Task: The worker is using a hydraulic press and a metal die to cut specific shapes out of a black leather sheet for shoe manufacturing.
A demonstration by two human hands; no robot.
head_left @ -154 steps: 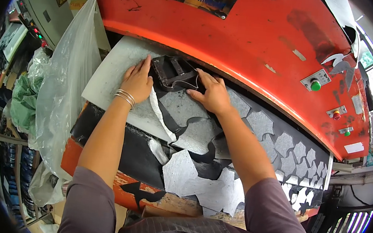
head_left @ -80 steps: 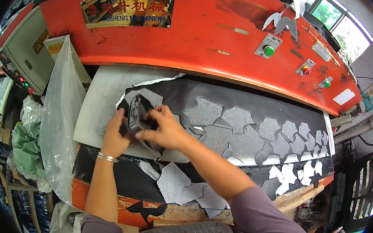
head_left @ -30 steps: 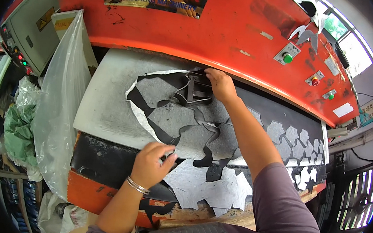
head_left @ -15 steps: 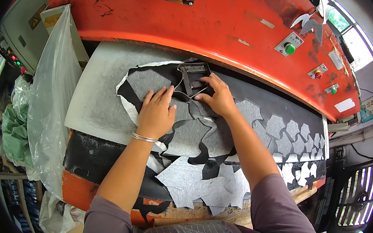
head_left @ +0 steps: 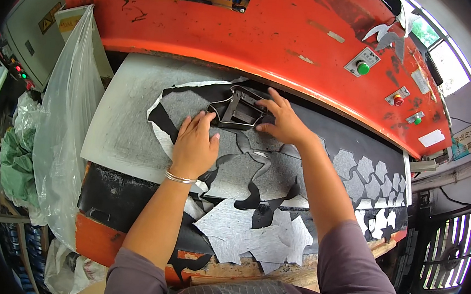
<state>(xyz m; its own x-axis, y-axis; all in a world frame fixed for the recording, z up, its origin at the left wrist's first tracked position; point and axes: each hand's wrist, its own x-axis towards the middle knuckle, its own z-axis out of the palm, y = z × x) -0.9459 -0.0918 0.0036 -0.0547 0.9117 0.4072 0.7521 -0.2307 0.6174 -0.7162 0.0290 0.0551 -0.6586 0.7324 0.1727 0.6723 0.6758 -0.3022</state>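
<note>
A dark metal cutting die (head_left: pixel 243 112) with a thin angular rim lies on black sheet material (head_left: pixel 161 118) near the red machine. My right hand (head_left: pixel 288 122) has it between thumb and forefinger at its right side, with another finger raised. My left hand (head_left: pixel 194 150) lies with fingers stretched out, their tips at the die's left corner. Around both hands are grey cut pieces (head_left: pixel 230 175) with curving black strips of waste (head_left: pixel 255 191) between them. The whitish cutting board (head_left: pixel 119 119) lies underneath.
The red machine beam (head_left: pixel 212 37) spans the far side, bearing a green button (head_left: pixel 363 68) and a red button (head_left: pixel 398 100). Loose pale grey pieces (head_left: pixel 225 228) overlap at the near edge. Clear plastic sheeting (head_left: pixel 63 142) hangs at left, and rows of cut shapes (head_left: pixel 364 168) extend right.
The die has turned and come down flatter, shifting slightly left and nearer. My right hand has moved right and its fingers have spread; my left hand has hardly moved.
</note>
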